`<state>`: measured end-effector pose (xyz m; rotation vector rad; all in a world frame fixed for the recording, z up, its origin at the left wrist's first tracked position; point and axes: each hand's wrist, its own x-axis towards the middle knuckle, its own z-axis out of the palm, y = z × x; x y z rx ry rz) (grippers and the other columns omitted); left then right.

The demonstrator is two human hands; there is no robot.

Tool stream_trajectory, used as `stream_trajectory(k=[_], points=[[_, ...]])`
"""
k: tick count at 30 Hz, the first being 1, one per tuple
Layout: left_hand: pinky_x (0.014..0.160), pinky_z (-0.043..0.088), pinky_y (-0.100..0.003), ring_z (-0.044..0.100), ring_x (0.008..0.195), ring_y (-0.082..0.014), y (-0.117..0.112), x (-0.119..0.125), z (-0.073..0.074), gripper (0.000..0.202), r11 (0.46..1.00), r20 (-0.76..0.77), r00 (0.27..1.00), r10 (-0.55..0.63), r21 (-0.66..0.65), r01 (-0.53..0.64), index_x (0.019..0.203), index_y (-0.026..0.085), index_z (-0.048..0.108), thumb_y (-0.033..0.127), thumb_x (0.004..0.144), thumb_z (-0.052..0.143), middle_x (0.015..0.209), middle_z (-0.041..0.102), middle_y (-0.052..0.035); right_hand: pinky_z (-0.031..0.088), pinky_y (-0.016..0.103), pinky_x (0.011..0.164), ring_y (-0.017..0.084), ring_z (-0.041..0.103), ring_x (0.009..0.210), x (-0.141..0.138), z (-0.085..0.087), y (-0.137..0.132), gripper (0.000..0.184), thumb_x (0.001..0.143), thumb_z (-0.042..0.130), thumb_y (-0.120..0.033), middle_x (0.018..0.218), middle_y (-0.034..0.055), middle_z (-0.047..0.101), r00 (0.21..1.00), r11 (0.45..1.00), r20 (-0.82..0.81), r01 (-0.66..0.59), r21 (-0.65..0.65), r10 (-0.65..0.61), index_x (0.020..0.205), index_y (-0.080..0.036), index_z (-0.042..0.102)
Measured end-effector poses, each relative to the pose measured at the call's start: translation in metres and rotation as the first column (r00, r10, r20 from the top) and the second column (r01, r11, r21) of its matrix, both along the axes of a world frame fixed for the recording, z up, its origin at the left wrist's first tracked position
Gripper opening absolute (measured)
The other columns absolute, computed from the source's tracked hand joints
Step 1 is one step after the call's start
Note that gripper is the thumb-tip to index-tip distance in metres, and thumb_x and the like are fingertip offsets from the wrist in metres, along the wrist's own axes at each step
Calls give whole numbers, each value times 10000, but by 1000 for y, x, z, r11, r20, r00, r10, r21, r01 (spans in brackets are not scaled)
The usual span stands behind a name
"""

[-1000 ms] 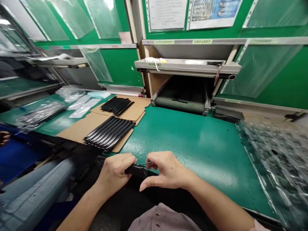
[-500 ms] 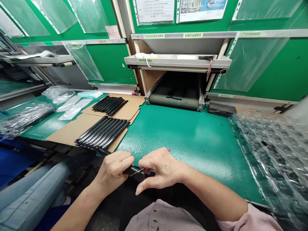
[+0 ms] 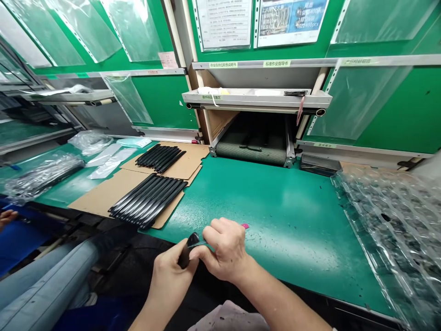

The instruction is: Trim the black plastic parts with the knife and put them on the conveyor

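My left hand (image 3: pixel 172 271) is closed around a glossy black plastic part (image 3: pixel 184 258), whose end points up and away from me; most of its length is hidden. My right hand (image 3: pixel 223 248) grips a thin-bladed knife (image 3: pixel 200 243) with its thumb bent in. The blade lies against or very near the top of the black part, and the knife's pink end sticks out past my knuckles. Both hands meet over the table's front edge. To their left, long black strips (image 3: pixel 148 200) lie side by side on cardboard (image 3: pixel 93 195), with a shorter bunch (image 3: pixel 160 157) behind.
Clear plastic trays (image 3: pixel 382 216) stand at the right, near a dark box (image 3: pixel 319 164). A conveyor (image 3: pixel 255 154) opens at the back under a shelf (image 3: pixel 257 99). Plastic-wrapped parts (image 3: pixel 44 174) lie far left. Another person's hand (image 3: pixel 7 217) and jeans-clad leg (image 3: pixel 51 285) show at left.
My left hand has turned the black part from lying leftward to pointing upward. My right thumb has folded in from its stretched position. Another person's hand has appeared at the left edge.
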<state>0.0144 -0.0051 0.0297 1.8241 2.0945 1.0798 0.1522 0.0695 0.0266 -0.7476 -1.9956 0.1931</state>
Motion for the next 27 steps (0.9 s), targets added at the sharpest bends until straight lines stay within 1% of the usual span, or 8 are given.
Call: stream_trajectory(k=[4, 7, 12, 14, 17, 20, 23, 27], points=[[510, 436, -214, 532, 534, -142, -3, 9, 5, 189, 991, 101, 991, 85, -111, -73, 683, 170, 630, 335, 758, 579, 554, 569, 30, 208, 333, 547, 146, 380, 536, -10, -4, -2, 671, 992, 162, -663, 568, 7, 449, 992, 992, -19, 126, 10, -125, 572, -209, 420], [488, 424, -206, 515, 519, -137, -2, 8, 9, 185, 994, 121, 989, 88, -81, -79, 651, 179, 600, 333, 752, 582, 530, 534, 42, 262, 316, 563, 153, 453, 580, -11, 4, 1, 659, 921, 255, -773, 617, 11, 506, 986, 985, -73, 146, -98, -153, 647, -216, 473], [452, 349, -189, 392, 473, -95, 1, 1, 5, 198, 999, -19, 1000, 13, 47, -12, 630, 181, 543, 291, 795, 555, 511, 411, 70, 324, 242, 575, 113, 516, 626, 10, 24, 15, 620, 860, 396, -813, 691, -32, 558, 964, 896, -54, -261, -360, 260, 733, -213, 486], [444, 320, -190, 342, 458, -84, 2, 0, 3, 230, 993, -99, 995, -10, 112, 21, 611, 186, 511, 288, 810, 563, 503, 370, 80, 311, 227, 579, 98, 516, 635, 19, 27, 20, 597, 882, 408, -785, 701, -47, 567, 927, 853, -31, -356, -381, 374, 733, -212, 486], [434, 295, -191, 299, 445, -76, 2, 1, 3, 261, 982, -154, 988, -17, 181, 45, 582, 195, 461, 270, 807, 570, 500, 323, 88, 265, 230, 561, 82, 475, 593, 24, 23, 22, 606, 923, 364, -752, 648, -56, 530, 908, 858, 2, -394, -331, 418, 680, -203, 450], [435, 325, -185, 347, 437, -82, 1, 3, 6, 198, 990, -133, 991, -5, 139, 24, 609, 189, 518, 252, 796, 540, 497, 363, 81, 226, 253, 537, 84, 412, 528, 20, 16, 17, 649, 958, 277, -729, 563, -49, 450, 946, 918, 39, -302, -255, 322, 602, -197, 385], [439, 355, -185, 385, 438, -92, -1, 5, 8, 177, 999, -76, 997, 21, 35, -19, 645, 180, 579, 268, 790, 530, 491, 397, 75, 208, 290, 530, 110, 365, 501, 10, 9, 9, 693, 958, 192, -738, 525, -28, 407, 994, 984, 29, -96, -153, 102, 558, -202, 369], [467, 400, -196, 480, 469, -117, -3, 9, 10, 194, 994, 43, 997, 59, -94, -55, 655, 189, 590, 336, 778, 563, 507, 491, 61, 224, 318, 545, 147, 399, 547, 0, 5, 0, 716, 911, 187, -797, 575, 6, 461, 986, 986, -34, 159, -51, -161, 590, -213, 450]])
